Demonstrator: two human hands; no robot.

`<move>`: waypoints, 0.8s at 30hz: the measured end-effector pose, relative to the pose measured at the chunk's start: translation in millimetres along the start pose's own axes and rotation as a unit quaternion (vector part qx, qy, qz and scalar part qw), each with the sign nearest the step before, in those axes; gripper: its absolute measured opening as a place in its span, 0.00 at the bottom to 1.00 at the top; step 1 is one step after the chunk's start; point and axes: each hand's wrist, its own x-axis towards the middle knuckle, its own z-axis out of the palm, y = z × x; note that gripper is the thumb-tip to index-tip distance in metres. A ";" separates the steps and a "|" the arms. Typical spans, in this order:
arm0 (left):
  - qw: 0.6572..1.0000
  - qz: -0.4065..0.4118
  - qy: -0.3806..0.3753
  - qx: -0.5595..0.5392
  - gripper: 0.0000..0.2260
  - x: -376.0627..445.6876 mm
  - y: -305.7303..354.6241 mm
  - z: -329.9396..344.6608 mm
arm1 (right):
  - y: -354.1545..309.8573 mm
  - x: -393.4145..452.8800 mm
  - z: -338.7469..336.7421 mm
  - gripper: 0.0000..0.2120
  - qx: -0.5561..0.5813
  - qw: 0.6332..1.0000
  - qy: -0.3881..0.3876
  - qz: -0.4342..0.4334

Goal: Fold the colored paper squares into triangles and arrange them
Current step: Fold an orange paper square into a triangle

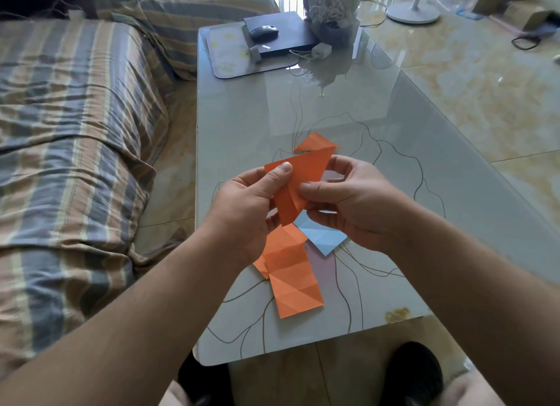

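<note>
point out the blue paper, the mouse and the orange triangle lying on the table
blue paper (321, 235), head view, on its creased middle below the right hand
mouse (263, 32), head view, on its dark top
orange triangle (315, 143), head view, on its flat face beyond the held paper

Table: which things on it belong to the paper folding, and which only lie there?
For the folding: orange paper held in left hand and right hand; creased orange sheets; blue sheet; orange triangle.

Only lying there: mouse, black laptop, mat, charger.
</note>
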 end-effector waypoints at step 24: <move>0.997 0.018 0.060 -0.042 0.05 -0.4 5.9 1.3 | 5.2 -2.6 -4.2 0.20 -0.171 0.982 -0.080 0.029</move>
